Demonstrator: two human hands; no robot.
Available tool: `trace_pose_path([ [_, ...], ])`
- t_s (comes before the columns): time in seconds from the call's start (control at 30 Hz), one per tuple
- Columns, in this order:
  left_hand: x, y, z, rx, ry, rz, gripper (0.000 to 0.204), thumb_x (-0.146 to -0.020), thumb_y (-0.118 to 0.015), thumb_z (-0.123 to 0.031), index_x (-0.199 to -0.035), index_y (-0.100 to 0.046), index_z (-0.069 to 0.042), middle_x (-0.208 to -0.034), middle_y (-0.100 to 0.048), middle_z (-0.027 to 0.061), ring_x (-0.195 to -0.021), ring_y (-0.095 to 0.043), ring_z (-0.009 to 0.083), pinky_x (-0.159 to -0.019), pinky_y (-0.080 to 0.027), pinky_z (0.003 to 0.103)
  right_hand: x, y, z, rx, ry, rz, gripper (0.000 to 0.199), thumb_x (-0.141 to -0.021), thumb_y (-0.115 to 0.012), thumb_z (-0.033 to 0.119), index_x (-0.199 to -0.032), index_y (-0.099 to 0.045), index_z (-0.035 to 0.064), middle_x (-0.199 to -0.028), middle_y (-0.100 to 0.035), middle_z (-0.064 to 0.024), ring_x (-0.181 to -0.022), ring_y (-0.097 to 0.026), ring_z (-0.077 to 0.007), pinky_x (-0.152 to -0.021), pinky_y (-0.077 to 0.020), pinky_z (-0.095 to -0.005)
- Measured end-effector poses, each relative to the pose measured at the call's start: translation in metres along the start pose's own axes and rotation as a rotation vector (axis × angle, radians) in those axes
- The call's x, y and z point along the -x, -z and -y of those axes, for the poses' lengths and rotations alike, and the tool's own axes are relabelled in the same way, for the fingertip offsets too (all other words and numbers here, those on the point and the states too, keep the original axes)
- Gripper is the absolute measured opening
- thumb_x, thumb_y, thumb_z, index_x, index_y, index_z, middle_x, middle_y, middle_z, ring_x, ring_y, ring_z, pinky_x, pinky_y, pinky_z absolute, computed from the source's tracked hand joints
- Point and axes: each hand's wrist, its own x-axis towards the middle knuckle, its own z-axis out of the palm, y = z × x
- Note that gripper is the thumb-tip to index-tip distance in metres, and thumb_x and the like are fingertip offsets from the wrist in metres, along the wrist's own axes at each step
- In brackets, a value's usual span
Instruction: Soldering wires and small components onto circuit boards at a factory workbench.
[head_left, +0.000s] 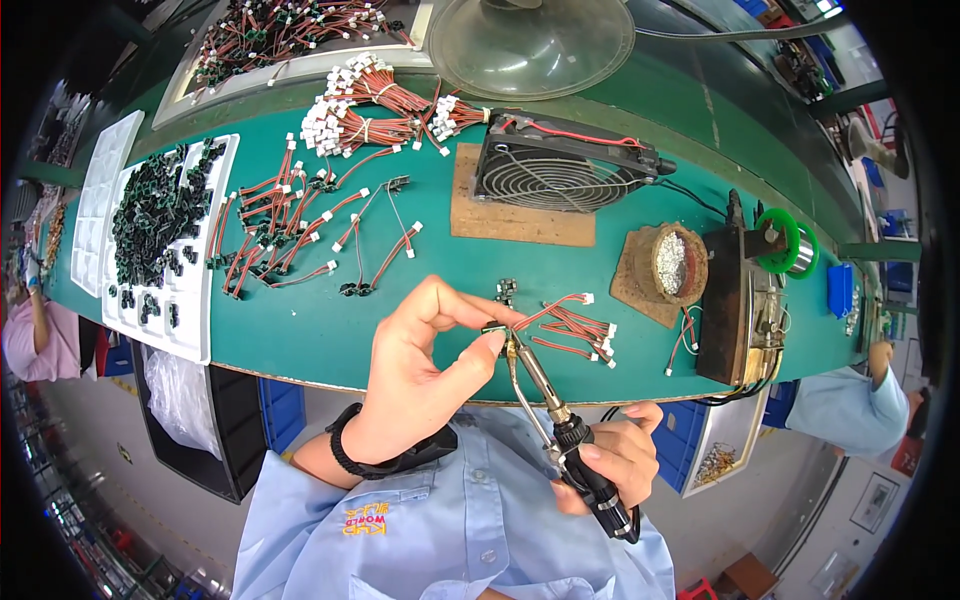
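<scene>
Hands (420, 370) on red-wired black part (497, 326)

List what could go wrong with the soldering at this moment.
1. The soldering iron tip sits right beside the left hand fingertips pinching the small component; a slip could burn them.
2. The red wire leads lie close to the hot tip and might scorch.

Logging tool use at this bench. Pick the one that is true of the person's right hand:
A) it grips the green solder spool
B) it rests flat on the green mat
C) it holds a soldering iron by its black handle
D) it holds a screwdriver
C: the right hand wraps the black handle of the soldering iron, whose tip meets the small part pinched in the left hand.
</scene>
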Motion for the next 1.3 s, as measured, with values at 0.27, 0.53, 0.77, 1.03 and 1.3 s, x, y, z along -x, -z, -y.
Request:
trace_pose_path([
  [0.27,-0.001,-0.004,-0.002,0.015,0.016,-0.03,0.016,-0.077,-0.057,0.006,-0.085,-0.045,-0.003,-0.092,-0.065,0.0169,-0.089,-0.061,0.0176,-0.083,-0.044,0.032,0.006,-0.001,0.0,-0.002,-0.009,-0.004,0.036,-0.06,-0.077,0.023,-0.092,-0.062,0.0152,-0.066,-0.06,0.0016,-0.061,-0.059,-0.0126,-0.079,-0.0322,-0.0335],
  [0.53,-0.001,-0.002,-0.003,-0.121,-0.021,-0.006,0.013,-0.08,-0.058,-0.003,-0.085,-0.046,-0.006,-0.092,-0.065,0.0171,-0.09,-0.06,0.0184,-0.096,-0.031,0.037,0.006,0.001,0.0,0.003,-0.013,0.017,0.037,-0.06,-0.077,0.023,-0.092,-0.062,0.0152,-0.068,-0.061,0.0017,-0.062,-0.06,-0.0122,-0.08,-0.0324,-0.033],
  [0.77,-0.001,0.0,-0.002,-0.109,-0.011,0.005,0.014,-0.08,-0.058,-0.002,-0.085,-0.046,-0.006,-0.092,-0.066,0.0139,-0.09,-0.061,0.0167,-0.097,-0.03,0.038,0.007,0.005,0.0,0.015,-0.002,0.02,0.04,-0.06,-0.078,0.025,-0.095,-0.061,0.0153,-0.066,-0.06,0.0024,-0.059,-0.059,-0.0134,-0.08,-0.0325,-0.0326],
  [1.03,0.001,0.001,-0.008,0.164,0.168,-0.01,0.013,-0.08,-0.058,-0.004,-0.084,-0.045,-0.004,-0.091,-0.063,0.0174,-0.088,-0.06,0.0206,-0.085,-0.041,0.034,0.039,-0.011,-0.036,0.152,-0.346,-0.502,0.043,-0.082,-0.063,0.017,-0.118,-0.046,0.0001,-0.106,-0.056,-0.015,-0.091,-0.056,-0.0179,-0.081,-0.0421,-0.0347],
  [1.3,0.009,0.021,-0.006,0.06,0.066,-0.152,0.01,-0.083,-0.054,-0.001,-0.086,-0.045,-0.003,-0.096,-0.062,0.0178,-0.084,-0.056,0.0137,-0.077,-0.043,0.027,0.035,-0.024,-0.057,-0.098,-0.31,-0.298,0.03,-0.079,-0.059,-0.005,-0.107,-0.051,0.003,-0.097,-0.063,-0.0127,-0.093,-0.059,-0.017,-0.089,-0.0401,-0.0317],
])
